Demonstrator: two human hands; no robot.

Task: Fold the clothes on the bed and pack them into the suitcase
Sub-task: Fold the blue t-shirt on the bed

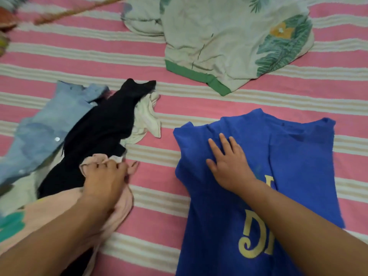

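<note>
Clothes lie scattered over the striped bed (199,108), and no suitcase is in view. My right hand (229,162) rests flat, fingers spread, on the blue shirt (298,176), which lies partly folded in front of me with its yellow lettering showing. My left hand (107,176) has its fingers curled into a bunch of the peach garment (59,212) at the edge of the pile, where the black garment (103,132), the light blue shirt (45,126) and a white piece (147,116) overlap. If I pull the peach one now, I think the black garment will drag along and the pile will tangle. Lifting my right palm could also let the blue fold spring open. The leaf-print garment (229,36) lies well apart, unfolded.
</note>
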